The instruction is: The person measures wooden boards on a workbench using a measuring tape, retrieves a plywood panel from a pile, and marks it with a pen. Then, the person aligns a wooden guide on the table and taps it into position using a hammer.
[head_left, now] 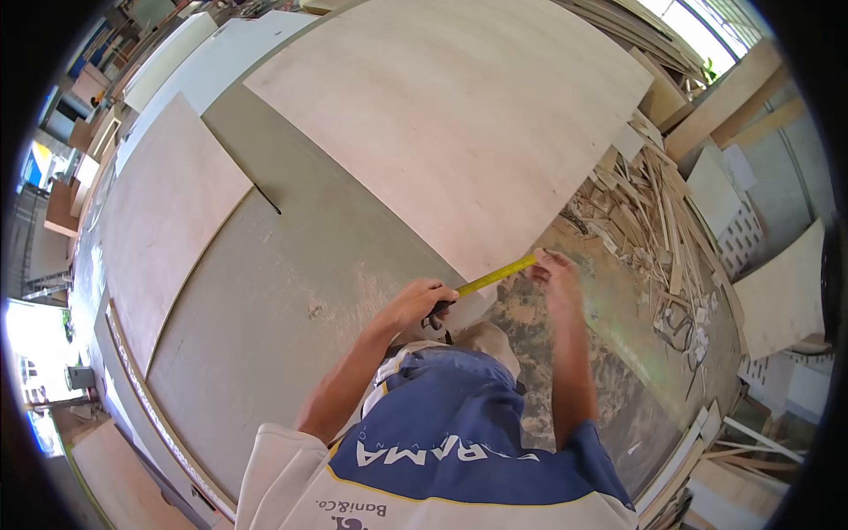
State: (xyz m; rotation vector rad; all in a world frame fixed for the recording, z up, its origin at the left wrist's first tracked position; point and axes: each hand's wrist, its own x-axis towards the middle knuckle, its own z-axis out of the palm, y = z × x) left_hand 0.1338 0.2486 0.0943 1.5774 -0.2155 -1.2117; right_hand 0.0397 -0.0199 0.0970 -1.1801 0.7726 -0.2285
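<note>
Gripping yellow tape measure [496,276]: left hand [424,303] closed at one end, right hand [556,272] pinching the other, shirt [433,411] lettered "Bani&Co."

We see a heap of wood offcuts [652,212], mostly thin strips and splinters. Just beyond the heap, on its right, we have thick timber planks [729,99] at a slant, with a bright opening [693,31] past it. Right of the heap, we find a panel with rows of dark marks [740,238] and a curved pale board [782,287]. Well left of the heap, we spot a long white slab [170,64].
</note>
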